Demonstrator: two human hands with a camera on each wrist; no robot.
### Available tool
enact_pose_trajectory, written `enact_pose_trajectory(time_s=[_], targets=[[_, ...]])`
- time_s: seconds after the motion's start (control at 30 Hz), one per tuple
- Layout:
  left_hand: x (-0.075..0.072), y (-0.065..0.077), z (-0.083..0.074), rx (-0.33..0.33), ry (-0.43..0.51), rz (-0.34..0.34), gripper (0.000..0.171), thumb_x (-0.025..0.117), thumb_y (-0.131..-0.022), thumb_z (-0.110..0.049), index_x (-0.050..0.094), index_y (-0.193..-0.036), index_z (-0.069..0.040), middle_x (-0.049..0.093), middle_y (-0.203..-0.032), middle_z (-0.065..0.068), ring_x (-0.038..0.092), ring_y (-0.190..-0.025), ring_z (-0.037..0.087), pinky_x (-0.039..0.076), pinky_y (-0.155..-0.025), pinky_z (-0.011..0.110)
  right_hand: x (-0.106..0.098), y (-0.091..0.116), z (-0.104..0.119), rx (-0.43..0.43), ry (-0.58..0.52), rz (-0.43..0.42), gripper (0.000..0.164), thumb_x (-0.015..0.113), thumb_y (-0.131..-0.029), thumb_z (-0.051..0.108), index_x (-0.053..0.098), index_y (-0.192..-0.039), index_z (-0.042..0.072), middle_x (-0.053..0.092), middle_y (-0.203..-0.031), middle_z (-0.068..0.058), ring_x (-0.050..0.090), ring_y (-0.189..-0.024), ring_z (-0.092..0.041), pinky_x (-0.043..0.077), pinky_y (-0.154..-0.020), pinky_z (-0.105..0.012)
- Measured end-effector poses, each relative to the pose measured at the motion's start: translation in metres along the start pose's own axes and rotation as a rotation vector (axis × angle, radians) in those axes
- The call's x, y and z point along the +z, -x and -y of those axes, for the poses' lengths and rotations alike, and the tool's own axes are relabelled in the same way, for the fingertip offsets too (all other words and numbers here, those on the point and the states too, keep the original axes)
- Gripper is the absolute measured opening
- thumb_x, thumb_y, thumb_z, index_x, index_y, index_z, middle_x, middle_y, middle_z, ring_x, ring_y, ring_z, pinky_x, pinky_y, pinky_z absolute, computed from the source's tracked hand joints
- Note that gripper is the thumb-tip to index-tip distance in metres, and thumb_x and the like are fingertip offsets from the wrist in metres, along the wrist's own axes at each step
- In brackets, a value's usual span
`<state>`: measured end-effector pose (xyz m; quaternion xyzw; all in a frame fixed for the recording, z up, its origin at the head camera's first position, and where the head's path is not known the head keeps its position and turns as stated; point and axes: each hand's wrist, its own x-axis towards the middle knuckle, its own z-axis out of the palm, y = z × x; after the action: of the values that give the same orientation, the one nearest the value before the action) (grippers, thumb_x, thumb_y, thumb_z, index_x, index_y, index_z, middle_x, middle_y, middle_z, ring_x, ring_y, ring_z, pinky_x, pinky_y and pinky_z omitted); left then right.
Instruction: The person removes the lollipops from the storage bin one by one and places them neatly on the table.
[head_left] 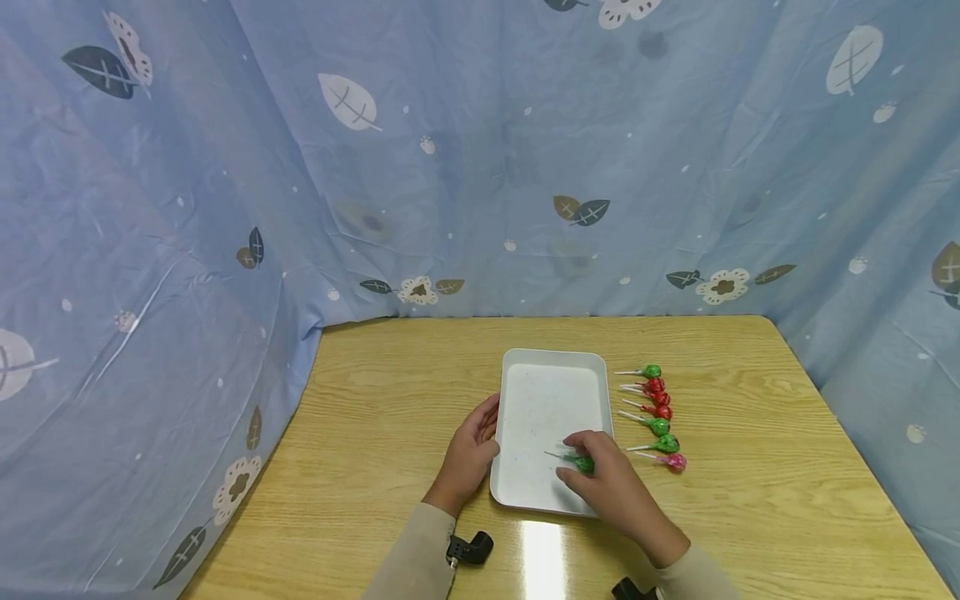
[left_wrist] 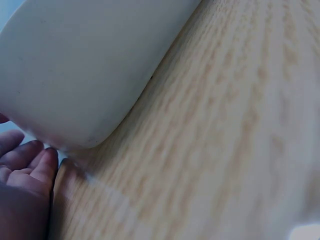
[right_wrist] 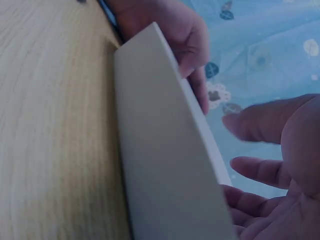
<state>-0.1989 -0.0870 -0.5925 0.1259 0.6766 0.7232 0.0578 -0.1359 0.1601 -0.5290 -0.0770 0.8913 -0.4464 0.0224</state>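
A white rectangular tray lies on the wooden table. My left hand rests against its left side, thumb and fingers touching the rim from outside. Over the tray's near right part is my right hand, its thumb and forefinger spread apart. Between them, in the head view, a green-wrapped lollipop shows in the tray, stick pointing left. From the right wrist, the tray wall stands beside my parted fingers, and no lollipop is visible there. The left wrist view has the tray's outer side close up.
Right of the tray runs a column of several lollipops, including a green one, a red one and a pink one, sticks leftward. A blue patterned curtain hangs behind and beside the table.
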Motion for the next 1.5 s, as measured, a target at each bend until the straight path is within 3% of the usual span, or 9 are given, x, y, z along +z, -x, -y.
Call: enact_pose_trajectory(time_s=[0.27,0.53,0.77,0.97,1.23,1.5], targets=[[0.0,0.001,0.001,0.003,0.003,0.004,0.082,0.042,-0.087,0.017,0.038,-0.167,0.0,0.041,-0.168,0.019,0.041,-0.154,0.031,0.036,-0.124,0.038,0.009,-0.006,-0.002,-0.059,0.028,-0.021,0.029,0.083,-0.095,0.006,0.072,-0.122,0.003,0.065,-0.117,-0.008,0.061,-0.109,-0.027,0.055,-0.093,-0.05],[0.0,-0.001,0.0,-0.004,0.003,-0.002,0.082,0.043,-0.086,0.016,0.038,-0.166,0.0,0.042,-0.168,0.018,0.043,-0.153,0.03,0.038,-0.123,0.037,0.015,-0.008,0.0,-0.061,0.116,-0.086,0.029,0.084,-0.091,0.003,0.072,-0.118,0.002,0.062,-0.122,-0.015,0.06,-0.116,-0.035,0.054,-0.097,-0.054],[-0.001,0.0,0.0,-0.01,-0.004,0.003,0.082,0.043,-0.086,0.016,0.037,-0.167,0.001,0.042,-0.168,0.019,0.042,-0.153,0.03,0.037,-0.123,0.038,0.019,-0.012,-0.002,-0.058,0.084,-0.075,0.024,0.08,-0.092,-0.005,0.073,-0.112,0.005,0.062,-0.119,-0.01,0.061,-0.112,-0.03,0.055,-0.095,-0.051],[-0.001,0.0,-0.001,-0.012,0.005,0.005,0.082,0.043,-0.086,0.016,0.037,-0.167,0.001,0.041,-0.168,0.02,0.042,-0.153,0.031,0.037,-0.124,0.039,0.021,-0.013,-0.004,-0.042,0.106,-0.088,0.025,0.077,-0.09,-0.009,0.074,-0.113,0.002,0.061,-0.121,-0.013,0.061,-0.115,-0.032,0.055,-0.098,-0.052],[-0.001,0.0,0.001,-0.002,0.0,-0.001,0.082,0.043,-0.086,0.017,0.037,-0.167,0.001,0.041,-0.168,0.02,0.042,-0.153,0.032,0.037,-0.123,0.037,0.023,-0.015,-0.004,-0.025,0.137,-0.069,0.028,0.079,-0.087,-0.011,0.073,-0.111,0.001,0.063,-0.113,-0.01,0.061,-0.099,-0.023,0.059,-0.083,-0.04],[0.0,0.0,-0.001,-0.013,-0.004,0.002,0.082,0.043,-0.086,0.016,0.037,-0.167,0.0,0.042,-0.167,0.02,0.042,-0.153,0.03,0.037,-0.123,0.036,0.028,-0.017,-0.009,-0.033,0.227,-0.036,0.027,0.085,-0.085,-0.006,0.073,-0.107,0.004,0.067,-0.103,-0.008,0.066,-0.099,-0.026,0.059,-0.089,-0.049]])
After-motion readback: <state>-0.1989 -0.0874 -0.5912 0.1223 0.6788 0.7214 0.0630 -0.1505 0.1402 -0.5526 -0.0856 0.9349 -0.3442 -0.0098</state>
